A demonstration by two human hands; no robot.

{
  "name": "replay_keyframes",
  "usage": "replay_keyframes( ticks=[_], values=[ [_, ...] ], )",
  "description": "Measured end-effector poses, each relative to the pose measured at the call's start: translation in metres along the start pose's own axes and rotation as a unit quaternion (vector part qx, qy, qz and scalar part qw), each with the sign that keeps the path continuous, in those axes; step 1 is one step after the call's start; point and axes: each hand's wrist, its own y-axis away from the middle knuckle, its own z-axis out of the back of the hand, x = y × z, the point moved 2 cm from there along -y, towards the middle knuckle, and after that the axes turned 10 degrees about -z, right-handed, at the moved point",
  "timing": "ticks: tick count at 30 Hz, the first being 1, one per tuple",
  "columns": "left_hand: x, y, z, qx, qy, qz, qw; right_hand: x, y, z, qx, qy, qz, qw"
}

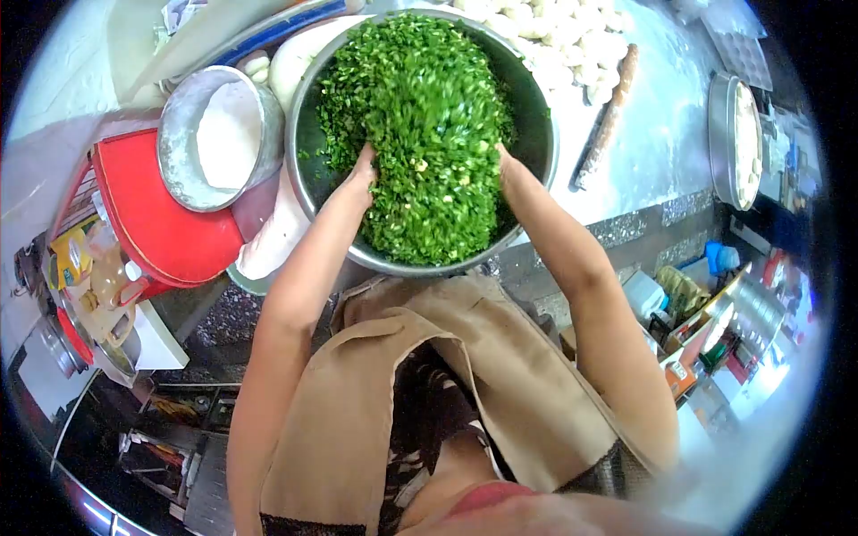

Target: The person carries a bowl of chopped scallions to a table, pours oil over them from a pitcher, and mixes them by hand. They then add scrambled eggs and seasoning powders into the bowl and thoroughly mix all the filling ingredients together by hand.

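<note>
A big metal bowl (pixel 543 116) holds a heap of chopped greens (pixel 429 134) with small pale bits mixed in. The heap is blurred by motion near its middle. On the left side of the heap, my left hand (pixel 365 170) is sunk into the greens, its fingers hidden beneath them. Across from it, my right hand (pixel 507 165) reaches into the right side of the heap, and its fingers are covered too. Both wrists show above the bowl's near half.
Left of the bowl are a metal pot (pixel 186 134) of white powder and a red box (pixel 161 214). Behind and right lie pale dough pieces (pixel 572 40), a floury rolling pin (pixel 612 116) and a round metal pan (pixel 722 134) on the work surface (pixel 666 134).
</note>
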Motion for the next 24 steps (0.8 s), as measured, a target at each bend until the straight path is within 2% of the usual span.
replay_keyframes(
  ticks=[1, 2, 3, 4, 5, 6, 8, 10, 11, 12, 13, 14, 15, 16, 17, 18, 19, 20, 21, 22, 24],
  values=[
    [-0.009, 0.009, -0.014, 0.030, -0.022, -0.019, 0.999, 0.004, 0.014, -0.023, -0.049, 0.070, 0.016, 0.996],
    [-0.026, 0.030, -0.031, 0.044, -0.055, -0.011, 0.997, 0.002, 0.017, -0.018, -0.017, 0.141, 0.076, 0.987],
    [-0.038, 0.046, -0.045, 0.060, -0.089, -0.007, 0.994, 0.003, 0.014, -0.007, 0.066, 0.034, 0.035, 0.997],
    [-0.039, 0.042, -0.037, 0.065, -0.105, -0.065, 0.990, 0.017, 0.015, -0.003, 0.068, 0.033, 0.039, 0.996],
    [-0.050, 0.055, -0.049, 0.039, -0.101, -0.065, 0.992, 0.031, 0.018, 0.000, 0.077, 0.148, 0.087, 0.982],
    [-0.052, 0.049, -0.037, 0.111, -0.265, -0.178, 0.941, 0.044, 0.022, 0.004, 0.084, 0.261, 0.134, 0.952],
    [-0.058, 0.052, -0.028, 0.152, -0.395, -0.290, 0.858, 0.059, 0.031, 0.012, 0.089, 0.473, 0.218, 0.849],
    [-0.058, 0.069, -0.016, 0.179, -0.518, -0.470, 0.692, 0.022, 0.087, -0.052, -0.140, 0.478, 0.187, 0.847],
    [-0.059, 0.083, -0.019, 0.130, -0.496, -0.419, 0.749, 0.008, 0.100, -0.046, -0.035, 0.349, 0.240, 0.905],
    [-0.052, 0.096, -0.021, 0.063, -0.408, -0.337, 0.846, -0.002, 0.105, -0.029, -0.071, 0.324, 0.251, 0.910],
    [-0.040, 0.099, -0.016, 0.000, -0.286, -0.271, 0.919, -0.009, 0.110, -0.024, -0.106, 0.299, 0.262, 0.911],
    [-0.028, 0.099, -0.010, -0.036, -0.141, -0.183, 0.972, -0.020, 0.116, -0.021, -0.140, 0.209, 0.168, 0.953],
    [-0.033, 0.120, -0.032, -0.075, -0.009, -0.034, 0.997, -0.032, 0.120, -0.031, -0.171, 0.114, 0.070, 0.976],
    [-0.018, 0.097, -0.021, -0.077, 0.012, -0.025, 0.997, -0.038, 0.106, -0.033, -0.261, 0.066, 0.063, 0.961],
    [-0.004, 0.074, -0.011, -0.080, 0.032, -0.015, 0.996, -0.047, 0.074, -0.010, -0.240, 0.027, 0.101, 0.965],
    [0.004, 0.061, -0.009, -0.121, -0.017, 0.033, 0.992, -0.057, 0.043, 0.012, -0.215, -0.011, 0.137, 0.967],
    [0.011, 0.052, -0.007, -0.158, -0.069, 0.081, 0.982, -0.054, 0.015, 0.031, -0.196, -0.027, 0.103, 0.975],
    [0.014, 0.037, -0.004, -0.046, 0.016, 0.067, 0.997, -0.047, 0.018, 0.013, -0.170, -0.010, 0.103, 0.980],
    [0.020, 0.023, 0.018, -0.011, -0.006, 0.049, 0.999, -0.040, 0.023, -0.007, -0.143, 0.005, 0.104, 0.984],
    [0.008, 0.036, 0.000, 0.004, -0.005, 0.027, 1.000, -0.035, 0.024, -0.019, -0.080, -0.049, 0.098, 0.991],
    [-0.012, 0.069, -0.028, 0.014, -0.038, -0.008, 0.999, -0.029, 0.040, -0.035, -0.097, 0.003, 0.111, 0.989]
  ],
)
